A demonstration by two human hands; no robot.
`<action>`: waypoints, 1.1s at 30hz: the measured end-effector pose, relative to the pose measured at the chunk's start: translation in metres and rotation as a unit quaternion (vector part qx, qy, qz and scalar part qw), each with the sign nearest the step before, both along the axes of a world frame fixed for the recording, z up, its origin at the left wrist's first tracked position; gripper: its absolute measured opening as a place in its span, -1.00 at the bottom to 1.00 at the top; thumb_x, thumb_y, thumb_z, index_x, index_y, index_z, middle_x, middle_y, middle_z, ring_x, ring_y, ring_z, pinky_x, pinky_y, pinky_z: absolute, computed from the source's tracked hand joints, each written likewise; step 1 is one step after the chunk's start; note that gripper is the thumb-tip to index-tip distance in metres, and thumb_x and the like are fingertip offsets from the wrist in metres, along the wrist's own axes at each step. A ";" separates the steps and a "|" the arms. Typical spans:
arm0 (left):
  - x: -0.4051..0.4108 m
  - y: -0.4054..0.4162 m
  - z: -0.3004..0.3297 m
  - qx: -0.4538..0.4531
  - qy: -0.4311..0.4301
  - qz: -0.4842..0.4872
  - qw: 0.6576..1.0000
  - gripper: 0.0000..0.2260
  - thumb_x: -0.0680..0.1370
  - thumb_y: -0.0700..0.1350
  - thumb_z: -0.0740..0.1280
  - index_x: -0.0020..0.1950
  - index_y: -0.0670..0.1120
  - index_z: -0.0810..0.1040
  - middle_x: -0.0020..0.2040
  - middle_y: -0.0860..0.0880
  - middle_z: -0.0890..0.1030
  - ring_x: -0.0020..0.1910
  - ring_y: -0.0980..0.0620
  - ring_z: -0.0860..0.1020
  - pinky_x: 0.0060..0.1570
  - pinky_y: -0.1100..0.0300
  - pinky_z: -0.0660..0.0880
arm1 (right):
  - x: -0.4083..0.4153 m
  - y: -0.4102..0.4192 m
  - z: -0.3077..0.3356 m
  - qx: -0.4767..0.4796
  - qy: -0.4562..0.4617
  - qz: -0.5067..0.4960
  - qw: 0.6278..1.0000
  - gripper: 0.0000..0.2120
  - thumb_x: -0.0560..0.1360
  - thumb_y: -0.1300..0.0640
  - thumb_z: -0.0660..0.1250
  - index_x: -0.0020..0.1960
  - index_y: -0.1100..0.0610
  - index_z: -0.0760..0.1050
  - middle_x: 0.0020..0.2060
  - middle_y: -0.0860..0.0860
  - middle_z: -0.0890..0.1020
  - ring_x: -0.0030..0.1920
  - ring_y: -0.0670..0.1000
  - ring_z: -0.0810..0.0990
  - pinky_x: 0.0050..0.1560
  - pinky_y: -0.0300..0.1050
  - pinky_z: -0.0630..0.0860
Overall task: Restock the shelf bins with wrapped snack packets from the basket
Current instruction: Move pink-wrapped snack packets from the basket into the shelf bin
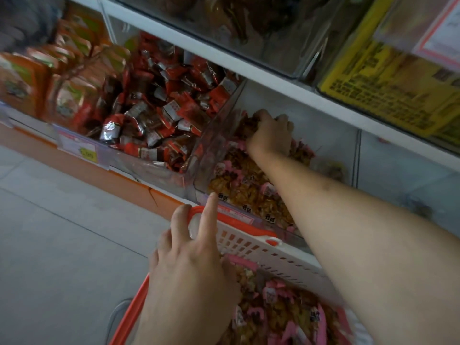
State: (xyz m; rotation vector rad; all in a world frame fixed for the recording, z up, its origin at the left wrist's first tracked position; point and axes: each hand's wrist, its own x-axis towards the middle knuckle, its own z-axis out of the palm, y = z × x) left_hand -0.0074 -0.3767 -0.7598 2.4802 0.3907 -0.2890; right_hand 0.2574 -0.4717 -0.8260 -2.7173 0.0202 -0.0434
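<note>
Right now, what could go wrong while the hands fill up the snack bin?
The basket seems steadied only by the left hand at its corner, so it might tip and spill its pink packets. The right hand pushes packets deep into the clear bin, where the pile near the front edge could slide out.
</note>
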 end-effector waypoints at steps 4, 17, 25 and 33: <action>0.002 0.001 0.002 -0.002 0.011 0.002 1.000 -0.14 0.62 0.10 0.28 0.54 0.36 -0.41 0.59 0.10 -0.06 0.56 -0.12 0.18 0.53 -0.10 0.25 | -0.002 -0.003 0.003 0.010 0.018 0.000 1.000 -0.50 0.62 0.00 0.36 0.54 -0.11 0.40 0.41 0.20 0.39 0.45 0.28 0.33 0.43 0.20 0.44; 0.004 0.029 0.016 -0.079 0.020 0.056 0.995 -0.30 0.53 -0.26 0.24 0.63 0.15 0.21 0.50 -0.01 0.40 0.38 -0.10 0.48 0.03 0.15 0.43 | -0.249 -0.052 0.083 0.172 0.026 0.174 0.969 -0.84 0.61 0.27 0.32 -0.01 0.03 0.44 -0.08 -0.07 0.58 -0.04 -0.09 0.60 -0.11 -0.13 0.60; -0.013 0.039 0.010 -0.061 0.112 0.068 0.989 -0.73 0.59 -0.28 0.21 0.27 -0.08 0.43 -0.08 -0.05 0.55 -0.20 -0.01 0.54 -0.37 0.17 0.39 | -0.300 -0.054 -0.031 -0.093 0.336 0.101 0.932 -0.42 0.72 -0.03 0.26 0.64 0.17 0.23 0.59 0.14 0.31 0.62 0.16 0.21 0.67 0.07 0.15; -0.011 0.039 0.020 -0.078 0.143 0.070 0.984 -0.73 0.57 -0.29 0.23 0.25 -0.09 0.43 -0.10 -0.05 0.54 -0.23 0.02 0.52 -0.41 0.20 0.36 | -0.294 -0.058 -0.041 0.058 0.268 -0.028 0.961 -0.84 0.53 0.08 0.52 -0.10 -0.02 0.53 -0.12 -0.13 0.59 -0.06 -0.09 0.57 -0.15 -0.31 0.42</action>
